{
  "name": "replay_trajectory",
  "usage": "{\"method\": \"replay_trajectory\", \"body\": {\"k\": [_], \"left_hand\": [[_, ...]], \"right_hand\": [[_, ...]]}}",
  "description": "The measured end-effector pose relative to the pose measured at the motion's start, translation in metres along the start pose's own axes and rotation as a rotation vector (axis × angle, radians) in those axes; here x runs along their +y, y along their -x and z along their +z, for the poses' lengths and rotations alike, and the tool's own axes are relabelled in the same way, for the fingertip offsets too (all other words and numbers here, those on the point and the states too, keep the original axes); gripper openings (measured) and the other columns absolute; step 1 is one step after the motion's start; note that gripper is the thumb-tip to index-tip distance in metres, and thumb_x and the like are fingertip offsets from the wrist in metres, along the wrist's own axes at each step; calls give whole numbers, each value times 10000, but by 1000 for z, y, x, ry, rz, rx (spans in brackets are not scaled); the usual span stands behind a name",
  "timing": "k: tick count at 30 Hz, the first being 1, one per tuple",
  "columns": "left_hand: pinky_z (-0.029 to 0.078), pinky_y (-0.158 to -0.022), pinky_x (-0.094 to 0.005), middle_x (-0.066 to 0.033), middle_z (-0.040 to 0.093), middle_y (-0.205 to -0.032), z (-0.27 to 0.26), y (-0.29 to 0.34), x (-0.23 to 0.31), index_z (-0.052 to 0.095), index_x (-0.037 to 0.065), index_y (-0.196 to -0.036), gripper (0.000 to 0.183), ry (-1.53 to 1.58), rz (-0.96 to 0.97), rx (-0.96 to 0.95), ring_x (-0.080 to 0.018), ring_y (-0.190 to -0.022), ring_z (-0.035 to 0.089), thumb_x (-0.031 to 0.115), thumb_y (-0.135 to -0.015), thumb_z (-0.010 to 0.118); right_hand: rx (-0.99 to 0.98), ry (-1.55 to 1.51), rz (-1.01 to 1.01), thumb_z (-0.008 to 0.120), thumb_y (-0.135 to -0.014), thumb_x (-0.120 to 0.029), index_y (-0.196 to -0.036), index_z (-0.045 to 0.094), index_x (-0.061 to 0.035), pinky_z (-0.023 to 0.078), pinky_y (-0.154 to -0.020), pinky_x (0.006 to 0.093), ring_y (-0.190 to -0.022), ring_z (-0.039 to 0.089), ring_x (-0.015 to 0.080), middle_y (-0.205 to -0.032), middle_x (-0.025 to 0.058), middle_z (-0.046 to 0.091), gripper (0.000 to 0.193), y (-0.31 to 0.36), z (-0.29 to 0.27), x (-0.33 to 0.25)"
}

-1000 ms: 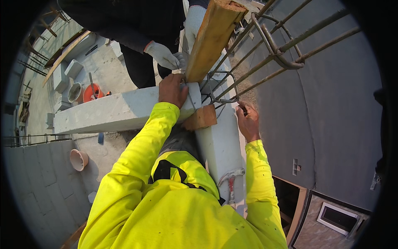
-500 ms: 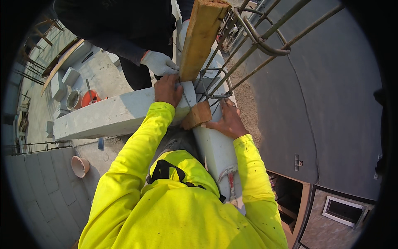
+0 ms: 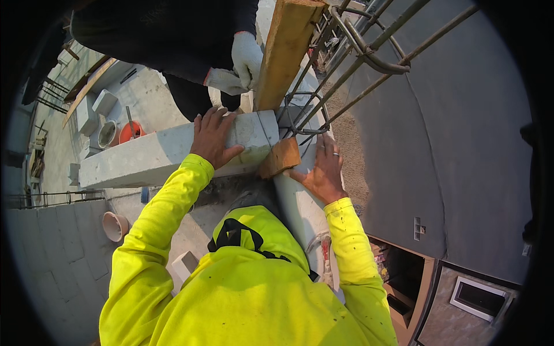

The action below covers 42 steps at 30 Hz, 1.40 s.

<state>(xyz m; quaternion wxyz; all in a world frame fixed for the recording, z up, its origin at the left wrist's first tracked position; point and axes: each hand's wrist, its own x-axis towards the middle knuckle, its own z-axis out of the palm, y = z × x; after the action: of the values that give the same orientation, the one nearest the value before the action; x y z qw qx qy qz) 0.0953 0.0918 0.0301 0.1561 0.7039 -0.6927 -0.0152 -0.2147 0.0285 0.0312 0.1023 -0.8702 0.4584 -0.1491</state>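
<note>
My left hand (image 3: 213,138) lies open on top of the long white block wall (image 3: 138,154), fingers spread. My right hand (image 3: 323,173) rests open on the other white block wall (image 3: 297,202), its thumb near a short wooden piece (image 3: 281,157) at the corner. A thin dark wire (image 3: 264,130) runs over the wall's end beside that wood. Beyond it a tall wooden plank (image 3: 285,57) stands upright against the wall. At the plank's left edge a co-worker's white-gloved hands (image 3: 247,57) work close together; what they pinch is too small to make out.
Bent steel reinforcing bars (image 3: 378,43) jut up beside the plank, toward a dark grey wall (image 3: 404,144). On the floor at left are an orange bucket (image 3: 131,131), a grey bucket (image 3: 108,134) and loose white blocks (image 3: 86,115). A pinkish bucket (image 3: 115,226) lies near a block wall (image 3: 63,248).
My left hand has moved left, away from the plank's foot, and spread flat. The co-worker's second gloved hand has come down into view beside the plank. My right hand stays about where it was.
</note>
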Motion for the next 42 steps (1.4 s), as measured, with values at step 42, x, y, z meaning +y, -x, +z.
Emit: {"method": "replay_trajectory", "body": {"k": [42], "left_hand": [[182, -1207, -643, -124, 296, -1620, -7, 34, -34, 251, 168, -1589, 1085, -218, -2, -192, -355, -1496, 278, 578, -755, 811]], "right_hand": [[125, -147, -258, 908, -703, -117, -1537, 377, -122, 574, -831, 413, -1017, 653, 362, -1214, 183, 622, 989, -5, -8, -63]]}}
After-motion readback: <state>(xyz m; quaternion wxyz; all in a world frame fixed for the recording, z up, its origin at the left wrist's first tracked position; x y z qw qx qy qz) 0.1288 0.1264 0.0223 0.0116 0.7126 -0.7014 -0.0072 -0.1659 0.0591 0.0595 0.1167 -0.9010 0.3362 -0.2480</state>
